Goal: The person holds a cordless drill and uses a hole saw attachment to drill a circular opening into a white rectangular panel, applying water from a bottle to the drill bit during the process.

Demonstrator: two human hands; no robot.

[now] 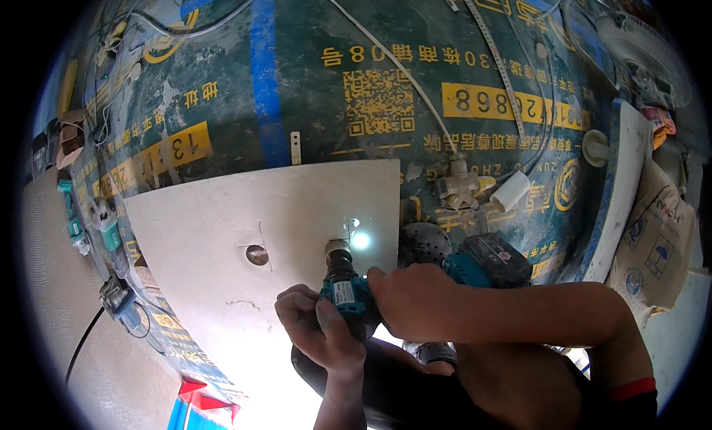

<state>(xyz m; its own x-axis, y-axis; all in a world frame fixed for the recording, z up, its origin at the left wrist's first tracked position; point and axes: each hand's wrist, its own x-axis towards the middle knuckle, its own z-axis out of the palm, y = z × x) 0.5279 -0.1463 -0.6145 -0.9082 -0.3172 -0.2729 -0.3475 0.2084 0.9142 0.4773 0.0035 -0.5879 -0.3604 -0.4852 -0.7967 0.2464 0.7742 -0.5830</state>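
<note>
A teal and black cordless drill (345,295) points at a large pale tile or panel (193,222). The round cutter (338,249) in its chuck meets the surface where pencil lines cross. My left hand (326,333) is closed around the drill body from the left. From the right, my right hand (415,300) wraps the handle, and the black battery (493,259) sticks out beyond it. The drill's lamp throws a bright spot beside the cutter. Left of the drill is a round hole (256,255) with pencil lines crossing around it.
Printed green floor sheeting (297,96) lies under the panel. Pipe fittings (463,189), a white cylindrical piece (510,192) and a dark perforated disc (424,245) lie right. A tape measure strip (497,55), a fan (641,48) and cardboard (653,237) are farther off; power tools (119,296) stand left.
</note>
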